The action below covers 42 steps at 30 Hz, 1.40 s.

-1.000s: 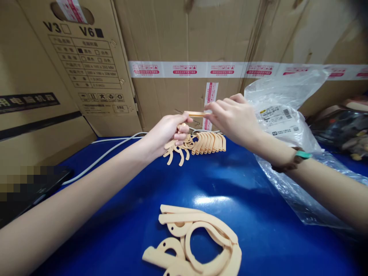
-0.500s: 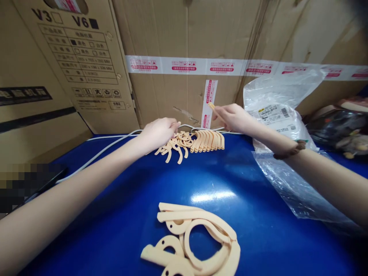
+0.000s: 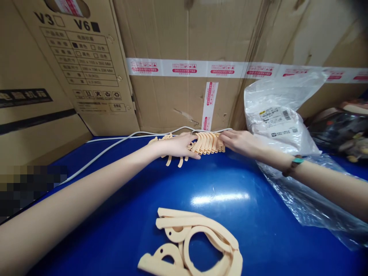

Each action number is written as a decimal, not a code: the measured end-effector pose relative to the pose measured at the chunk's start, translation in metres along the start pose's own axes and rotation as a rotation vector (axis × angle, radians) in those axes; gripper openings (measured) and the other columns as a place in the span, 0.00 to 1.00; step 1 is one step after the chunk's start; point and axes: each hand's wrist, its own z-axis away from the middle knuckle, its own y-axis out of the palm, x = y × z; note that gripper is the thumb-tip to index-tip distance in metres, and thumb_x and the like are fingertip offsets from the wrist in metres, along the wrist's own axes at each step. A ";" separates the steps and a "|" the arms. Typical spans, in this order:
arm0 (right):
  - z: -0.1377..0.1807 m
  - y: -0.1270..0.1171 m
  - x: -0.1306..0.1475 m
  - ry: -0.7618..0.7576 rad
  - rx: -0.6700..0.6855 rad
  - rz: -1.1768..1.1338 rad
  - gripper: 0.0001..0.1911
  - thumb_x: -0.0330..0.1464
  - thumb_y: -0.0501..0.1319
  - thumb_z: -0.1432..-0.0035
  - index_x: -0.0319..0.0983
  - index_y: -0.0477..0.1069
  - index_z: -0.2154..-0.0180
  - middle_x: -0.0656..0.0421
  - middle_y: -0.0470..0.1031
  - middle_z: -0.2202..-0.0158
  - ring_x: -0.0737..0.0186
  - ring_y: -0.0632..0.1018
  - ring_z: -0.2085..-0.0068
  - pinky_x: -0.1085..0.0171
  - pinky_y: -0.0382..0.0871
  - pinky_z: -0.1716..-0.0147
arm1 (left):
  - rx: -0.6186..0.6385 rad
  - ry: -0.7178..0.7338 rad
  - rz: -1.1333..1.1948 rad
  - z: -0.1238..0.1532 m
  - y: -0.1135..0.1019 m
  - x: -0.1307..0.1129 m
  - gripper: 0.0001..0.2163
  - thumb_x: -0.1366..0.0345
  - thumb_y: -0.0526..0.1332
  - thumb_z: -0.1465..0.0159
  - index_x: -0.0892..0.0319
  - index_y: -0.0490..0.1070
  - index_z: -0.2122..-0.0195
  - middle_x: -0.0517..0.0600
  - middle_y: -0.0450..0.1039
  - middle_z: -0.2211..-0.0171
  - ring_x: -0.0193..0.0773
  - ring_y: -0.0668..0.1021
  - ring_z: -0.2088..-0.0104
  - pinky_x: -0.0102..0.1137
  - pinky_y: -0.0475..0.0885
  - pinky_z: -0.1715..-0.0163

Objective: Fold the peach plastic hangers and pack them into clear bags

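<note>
My left hand lies flat at the far edge of the blue table, fingers stretched over a loose pile of small beige hook pieces. Its fingertips touch the left end of a neat row of the same pieces standing on edge. At the row's right end, my right hand has its fingers held together against the last piece. A stack of larger beige curved parts lies near me.
Cardboard boxes wall the back and left. A white cable runs along the far table edge. A clear plastic bag with labels lies at the right, dark clutter beyond it. A dark object sits at the left.
Both hands have dropped from mid-air to the table. The right hand carried its single beige piece down to the row's right end; the left hand flattened over the loose pile.
</note>
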 end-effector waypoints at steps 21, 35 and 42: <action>-0.002 0.015 -0.003 0.179 -0.001 -0.358 0.14 0.28 0.52 0.37 0.35 0.73 0.53 0.49 0.75 0.52 0.56 0.77 0.55 0.60 0.69 0.57 | -0.053 0.059 0.044 -0.011 0.008 -0.001 0.27 0.48 0.63 0.43 0.62 0.70 0.48 0.60 0.70 0.46 0.53 0.69 0.44 0.39 0.61 0.47; 0.020 -0.102 0.135 0.007 0.244 -0.886 0.14 0.44 0.59 0.38 0.41 0.76 0.63 0.58 0.76 0.64 0.65 0.76 0.68 0.67 0.64 0.70 | -0.020 -0.120 0.443 0.110 -0.017 -0.049 0.21 0.47 0.56 0.37 0.51 0.72 0.47 0.49 0.72 0.45 0.44 0.71 0.44 0.33 0.63 0.45; -0.007 -0.081 0.111 0.247 0.152 -1.040 0.13 0.41 0.59 0.39 0.38 0.73 0.68 0.62 0.74 0.75 0.68 0.70 0.75 0.67 0.58 0.75 | 0.069 -0.346 1.136 0.108 -0.002 -0.048 0.20 0.52 0.65 0.42 0.57 0.73 0.51 0.52 0.78 0.57 0.38 0.78 0.59 0.28 0.69 0.62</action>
